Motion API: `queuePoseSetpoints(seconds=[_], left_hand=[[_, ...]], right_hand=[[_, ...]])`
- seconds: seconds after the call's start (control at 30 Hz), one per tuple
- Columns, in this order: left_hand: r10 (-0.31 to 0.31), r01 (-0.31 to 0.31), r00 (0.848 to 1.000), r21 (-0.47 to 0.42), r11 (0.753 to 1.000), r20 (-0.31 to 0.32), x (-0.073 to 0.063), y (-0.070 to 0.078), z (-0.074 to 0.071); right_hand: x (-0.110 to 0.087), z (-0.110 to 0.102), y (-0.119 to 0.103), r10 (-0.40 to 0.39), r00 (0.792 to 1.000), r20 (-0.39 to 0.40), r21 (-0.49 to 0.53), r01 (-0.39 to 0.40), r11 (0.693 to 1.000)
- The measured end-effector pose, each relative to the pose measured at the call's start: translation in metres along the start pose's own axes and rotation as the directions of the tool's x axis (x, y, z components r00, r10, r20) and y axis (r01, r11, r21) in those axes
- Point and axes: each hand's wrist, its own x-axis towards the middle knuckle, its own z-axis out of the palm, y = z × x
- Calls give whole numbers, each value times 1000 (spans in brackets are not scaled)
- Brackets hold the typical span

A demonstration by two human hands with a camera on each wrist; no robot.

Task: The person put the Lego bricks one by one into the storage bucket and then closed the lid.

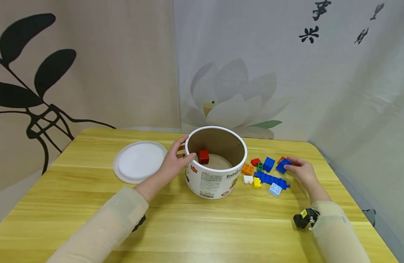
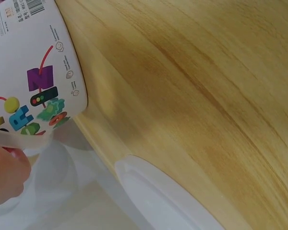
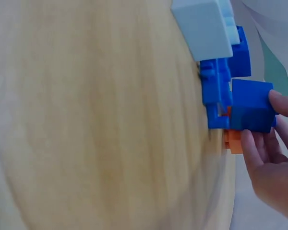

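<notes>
Left hand gripping; right hand pinching.

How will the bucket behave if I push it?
The bucket would probably slide rather than tip: it stands upright on a broad base. It should be light for its size, with just one red block showing inside. It looks undented under the left hand, so probably stiff.

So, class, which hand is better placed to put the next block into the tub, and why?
Probably the right hand: it already pinches a blue block beside the other blocks. The left hand holds the white tub on the side away from them.
</notes>
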Motion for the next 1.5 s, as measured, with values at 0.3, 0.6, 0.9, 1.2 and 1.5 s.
queuePoseSetpoints(seconds=[0.3, 0.6, 0.9, 1.2, 1.5], left_hand=[[2, -2, 1000, 6, 1000, -3, 2, 2, -1], [-2, 2, 1000, 8, 1000, -5, 0, 0, -1], [-7, 7, 1000, 8, 1000, 1, 1, -3, 0], [-2, 2, 1000, 11, 1000, -2, -1, -2, -1], [19, -19, 1000, 8, 1000, -4, 0, 0, 0]], right_hand=[[-3, -12, -7, 8, 1000, 1, 6, -8, 1000], [-4, -21, -19, 8, 1000, 22, 66, -9, 998], [-10, -28, -42, -34, 999, 7, 37, 34, 999], [-16, -29, -69, -76, 996, 54, 6, 76, 997], [-26, -21, -97, -161, 981, 106, 127, 147, 981]])
